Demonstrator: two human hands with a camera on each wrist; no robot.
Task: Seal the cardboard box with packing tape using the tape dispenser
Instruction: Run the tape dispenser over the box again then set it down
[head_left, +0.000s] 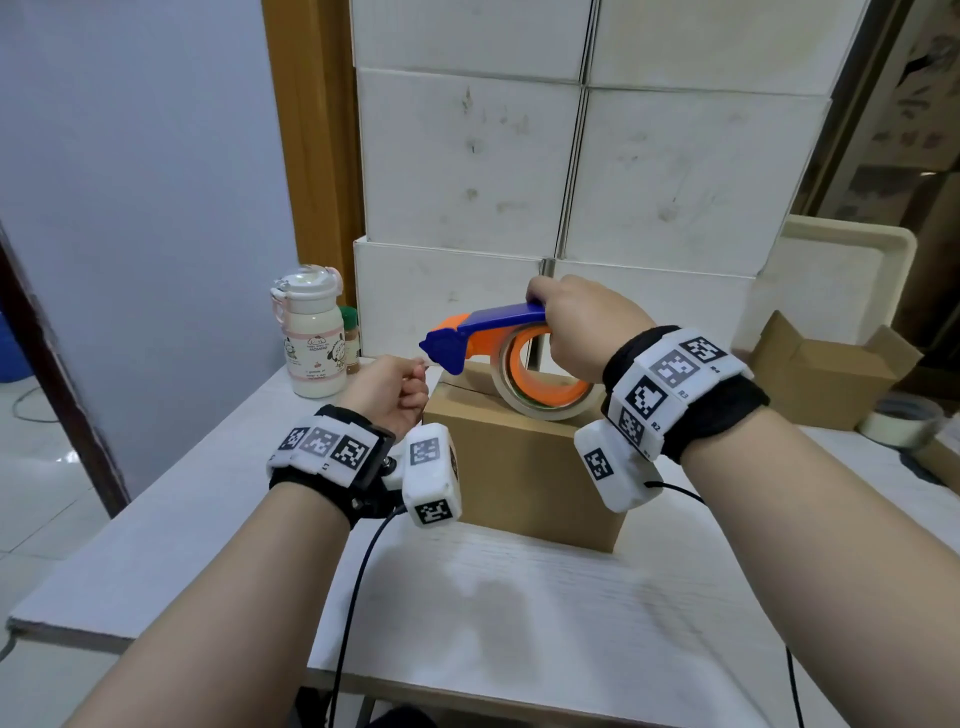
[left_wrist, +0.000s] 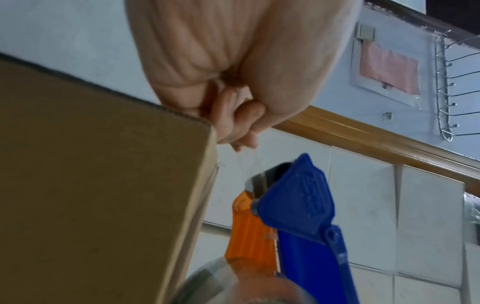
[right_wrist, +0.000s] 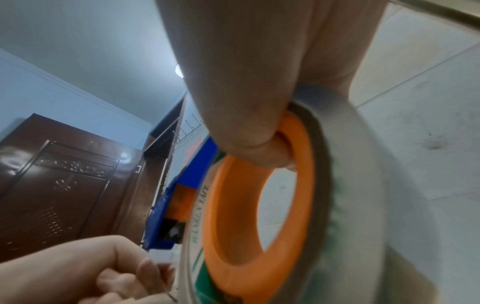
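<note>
A brown cardboard box (head_left: 519, 467) stands on the white table (head_left: 519, 613), its top flaps down. Above it my right hand (head_left: 576, 327) grips the blue and orange tape dispenser (head_left: 483, 332) by its handle, fingers through the orange hub (right_wrist: 259, 205) of the clear tape roll (head_left: 545, 384). The roll touches the box top. My left hand (head_left: 395, 387) is at the box's upper left corner, pinching the clear tape end (left_wrist: 249, 158) drawn from the dispenser's blue head (left_wrist: 296, 195). The box side (left_wrist: 91, 185) fills the left wrist view.
A white bottle (head_left: 311, 338) and a spice jar (head_left: 350, 335) stand at the table's back left. White cartons (head_left: 571, 156) are stacked behind. An open small cardboard box (head_left: 826, 369) and a spare tape roll (head_left: 904, 421) sit at the right. Cables hang from both wrists.
</note>
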